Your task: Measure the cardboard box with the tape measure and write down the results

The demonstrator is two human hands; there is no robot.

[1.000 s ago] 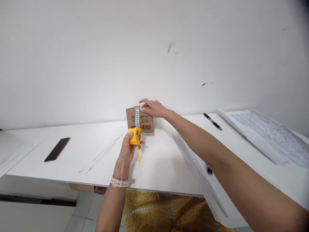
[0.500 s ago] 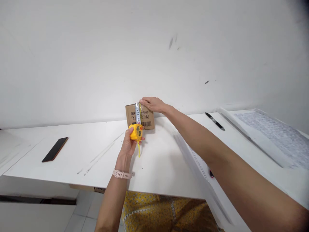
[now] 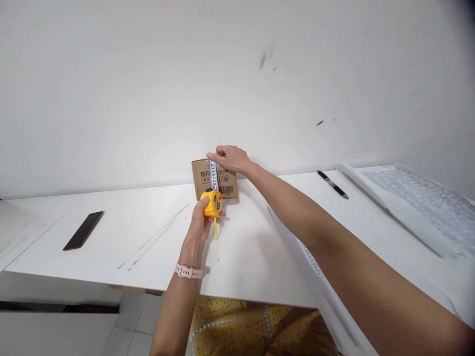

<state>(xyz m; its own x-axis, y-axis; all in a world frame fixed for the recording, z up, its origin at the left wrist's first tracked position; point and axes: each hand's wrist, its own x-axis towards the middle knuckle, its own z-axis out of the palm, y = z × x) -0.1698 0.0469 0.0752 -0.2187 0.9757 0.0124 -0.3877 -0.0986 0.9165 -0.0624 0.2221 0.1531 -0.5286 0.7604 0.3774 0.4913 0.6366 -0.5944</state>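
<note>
A small brown cardboard box point(image 3: 201, 186) with printed symbols and a barcode stands against the wall. My left hand point(image 3: 198, 221) is closed around the yellow case of a tape measure point(image 3: 212, 204), low in front of the box. From the case, the blade point(image 3: 213, 174) runs up across the box's front face, its numbers showing. At the box's top edge, my right hand point(image 3: 232, 159) pinches the blade's far end with thumb and fingers; the very tip is hidden. A yellow strap hangs below the case.
A black flat phone-like slab point(image 3: 83, 230) lies on the white table point(image 3: 156, 252) at the left. To the right are a black pen point(image 3: 332, 184) and a stack of papers point(image 3: 411, 207). Another paper sheet point(image 3: 308, 277) lies partly under my right forearm.
The tape measure case has shifted slightly right and down with my left hand. My right thumb has slid left over the blade's top end.
</note>
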